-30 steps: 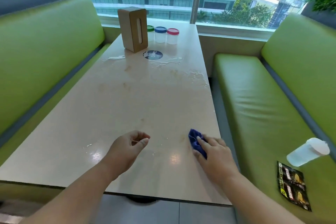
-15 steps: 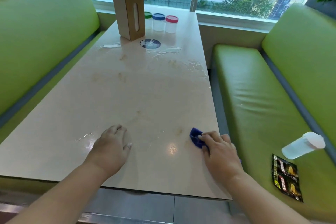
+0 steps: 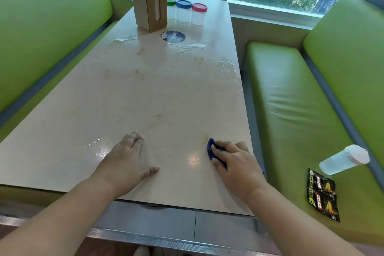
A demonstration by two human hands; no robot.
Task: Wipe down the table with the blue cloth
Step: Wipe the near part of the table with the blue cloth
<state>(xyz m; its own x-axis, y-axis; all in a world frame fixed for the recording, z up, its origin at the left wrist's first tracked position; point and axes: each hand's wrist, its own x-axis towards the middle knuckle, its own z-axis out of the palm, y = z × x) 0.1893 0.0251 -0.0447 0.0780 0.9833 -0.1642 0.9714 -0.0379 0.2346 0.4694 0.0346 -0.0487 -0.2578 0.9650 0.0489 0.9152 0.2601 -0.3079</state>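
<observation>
In the head view, the right hand [image 3: 236, 164] presses down on the blue cloth [image 3: 212, 149] near the right front edge of the table [image 3: 145, 89]; its fingers [image 3: 223, 145] are curled over the bunched cloth and hold it against the surface, so only a small dark-blue fold shows past the fingertips. The left hand [image 3: 126, 164] lies flat on the table to the left of it, palm down, fingers spread and holding nothing, the thumb pointing toward the right hand. Wet streaks and faint brown stains mark the pale tabletop, with pooled water toward the far end. There a brown tissue box [image 3: 149, 0] stands upright, and just beside it three small clear jars [image 3: 184, 11] with green, blue and pink lids sit in a row. Green benches flank the table; on the right bench [image 3: 291, 100] a clear plastic bottle [image 3: 342, 160] lies on its side near two black sachets [image 3: 323, 194].
</observation>
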